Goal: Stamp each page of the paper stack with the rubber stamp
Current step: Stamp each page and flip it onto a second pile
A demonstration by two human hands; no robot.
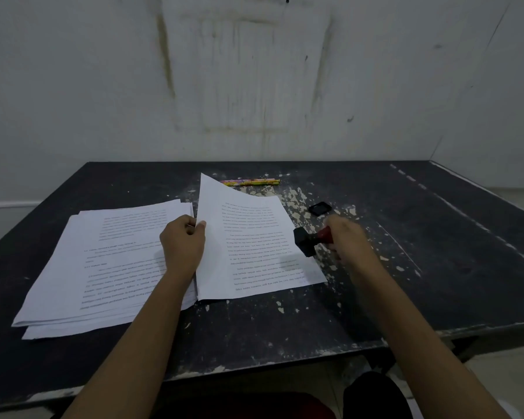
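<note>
**Page raised, stamp at its edge**

I see a black, paint-chipped table with the paper stack spread toward its left edge. One page lies mid-table, its left side curled upward and pinched by the left hand. The right hand clenches the rubber stamp by its red handle at the page's right edge. The print is too blurred for me to read. Pencils lie near the far edge, with a small black lid nearer.
</note>
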